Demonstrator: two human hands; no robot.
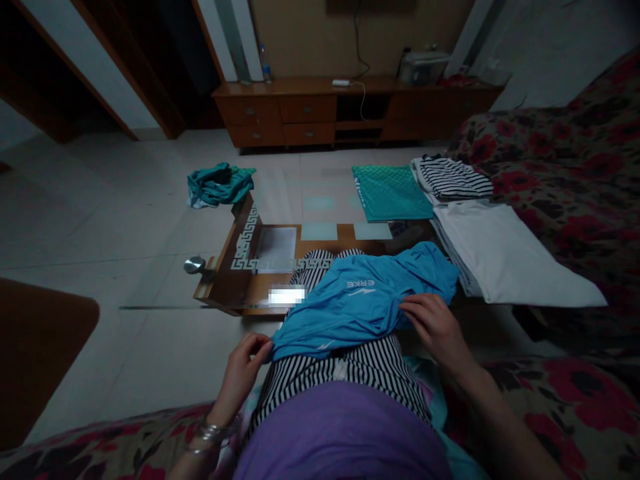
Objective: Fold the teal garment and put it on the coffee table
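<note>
Head view: we look down at our lap from a flowered sofa [575,173] in a dim room; a glass-topped table [240,267] stands just in front of our knees.
Blue shirt: a bright blue sports shirt [365,300] with white lettering lies crumpled across our lap, over striped trousers [345,367].
Left hand: our left hand [245,363] is pinched shut on the shirt's near left corner; bangles ring the wrist.
Right hand: our right hand [435,323] rests on the shirt's right side, fingers curled and gathering a fold of cloth.
Handling: we judge the fabric thin, light, limp and a little slippery; it will sag unless held at two points; corners, hem or shoulder seams look like the best holds.
Nearby: a white folded cloth [505,257], a striped top [453,177] and a green folded garment [390,193] lie beyond; a teal heap [217,183] sits on the floor.
</note>
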